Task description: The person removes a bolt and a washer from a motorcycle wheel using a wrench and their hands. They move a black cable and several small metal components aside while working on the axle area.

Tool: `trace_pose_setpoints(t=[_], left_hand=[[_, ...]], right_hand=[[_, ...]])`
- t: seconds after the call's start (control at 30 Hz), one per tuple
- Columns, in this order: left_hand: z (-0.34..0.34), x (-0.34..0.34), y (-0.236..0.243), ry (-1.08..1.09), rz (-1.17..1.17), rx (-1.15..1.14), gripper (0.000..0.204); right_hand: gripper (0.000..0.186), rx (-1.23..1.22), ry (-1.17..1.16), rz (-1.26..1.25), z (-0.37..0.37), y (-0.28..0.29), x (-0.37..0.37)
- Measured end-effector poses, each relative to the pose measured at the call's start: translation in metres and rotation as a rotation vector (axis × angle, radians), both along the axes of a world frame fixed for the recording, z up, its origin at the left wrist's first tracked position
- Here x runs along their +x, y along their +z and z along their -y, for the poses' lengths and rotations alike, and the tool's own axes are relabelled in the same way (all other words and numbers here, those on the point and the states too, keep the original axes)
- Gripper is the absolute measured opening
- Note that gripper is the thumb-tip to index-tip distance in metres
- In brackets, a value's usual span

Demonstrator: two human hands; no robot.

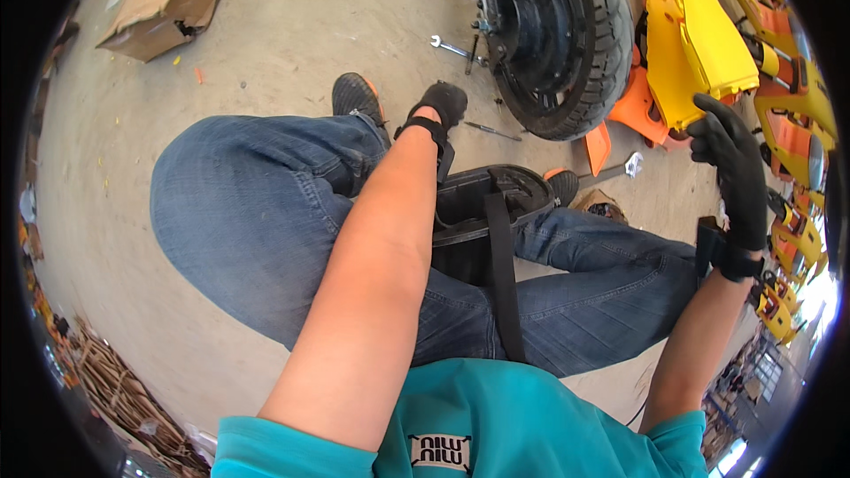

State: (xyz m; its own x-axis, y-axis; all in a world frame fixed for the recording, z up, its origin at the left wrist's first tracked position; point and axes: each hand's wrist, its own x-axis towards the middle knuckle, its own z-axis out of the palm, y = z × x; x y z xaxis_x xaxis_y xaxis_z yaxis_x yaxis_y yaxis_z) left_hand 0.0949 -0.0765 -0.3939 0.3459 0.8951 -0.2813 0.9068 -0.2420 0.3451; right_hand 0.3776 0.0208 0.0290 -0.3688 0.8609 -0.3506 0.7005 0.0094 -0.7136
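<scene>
My left hand (443,104), in a black glove, is held out ahead over the floor beside my shoe. Its fingers are foreshortened and mostly hidden, so I cannot make out their pose or anything in them. To the right, my right hand (730,155), also gloved in black, is raised with the index finger stretched out and the others partly bent; no object shows in it. Its fingertips are by the lower edge of a yellow plastic panel (699,35); whether they touch is unclear. Between my legs sits a black plastic tub (460,232) with a black strap (505,283) across it.
A black wheel with a knobbly tyre (611,44) stands ahead. Near it lie a spanner (450,47), a thin metal tool (492,131) and an adjustable wrench (632,165). Orange panels (639,106) and yellow parts crowd the right. A cardboard box (168,0) is far left.
</scene>
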Motion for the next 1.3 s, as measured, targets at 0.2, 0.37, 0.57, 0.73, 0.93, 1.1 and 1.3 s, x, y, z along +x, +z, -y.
trace_pose_setpoints(t=[0.2, 0.37, 0.57, 0.73, 0.93, 1.1, 1.3], left_hand=[[-0.019, 0.018, 0.073, 1.04, 1.459, -0.48, 0.054], [-0.025, 0.031, 0.069, 1.156, 1.727, -0.523, 0.05], [-0.025, 0.032, 0.067, 1.187, 1.692, -0.542, 0.036], [-0.029, 0.022, 0.062, 1.124, 1.608, -0.542, 0.033], [-0.036, 0.007, 0.063, 1.129, 1.366, -0.495, 0.033], [-0.049, -0.03, 0.036, 1.198, 1.126, -0.267, 0.029], [-0.074, -0.04, 0.011, 0.98, 0.636, -0.021, 0.038]], right_hand=[[0.03, -0.142, 0.061, 0.029, 0.019, -0.038, -0.019], [0.029, -0.109, 0.407, -0.052, 0.064, -0.089, -0.047], [0.041, -0.173, 0.28, 0.001, 0.078, -0.197, -0.086], [0.045, -0.522, -0.133, -0.239, 0.077, -0.26, -0.115], [0.042, -0.553, -0.462, -0.533, 0.067, -0.295, -0.132], [0.043, -0.909, -0.886, -0.819, 0.053, -0.318, -0.145], [0.05, -0.928, -0.993, -0.926, 0.054, -0.33, -0.157]])
